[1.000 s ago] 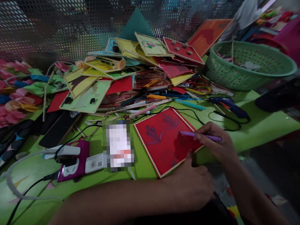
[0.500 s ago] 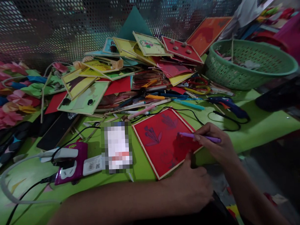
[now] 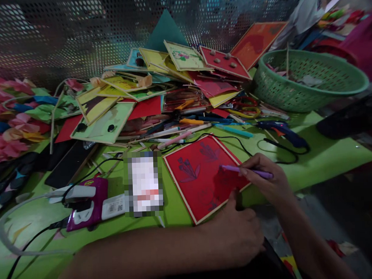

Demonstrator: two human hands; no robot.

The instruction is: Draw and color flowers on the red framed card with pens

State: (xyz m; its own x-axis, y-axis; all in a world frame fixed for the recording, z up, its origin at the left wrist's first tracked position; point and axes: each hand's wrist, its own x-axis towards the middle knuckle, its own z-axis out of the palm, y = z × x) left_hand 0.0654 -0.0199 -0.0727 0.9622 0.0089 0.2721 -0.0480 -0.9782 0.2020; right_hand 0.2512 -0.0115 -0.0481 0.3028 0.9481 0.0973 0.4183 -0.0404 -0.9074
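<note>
A square red card [image 3: 202, 173] framed with thin pale wooden strips lies on the green tabletop, with purple flower drawings on its upper half and fainter dark lines lower down. In my right hand [image 3: 265, 175] is a purple marker [image 3: 234, 168], pinched between thumb and fingers, its tip at the card's right-hand part over a dark shadow. My left hand [image 3: 242, 233] grips the near edge of the same card, thumb on top and the other fingers curled; what lies under them is hidden.
Framed coloured cards [image 3: 106, 122] pile up behind, among pens and sticks. Right of them are a green plastic basket [image 3: 303, 90] and a glue gun [image 3: 283, 132] with its cord. A purple power strip [image 3: 90, 208] and a pixelated phone-like rectangle [image 3: 144, 183] lie left. Paper flowers [image 3: 13, 121] crowd the left edge.
The view shifts very slightly. Both hands, the marker and the red card stay almost where they were. At the far right, the white-clothed figure has moved a little.
</note>
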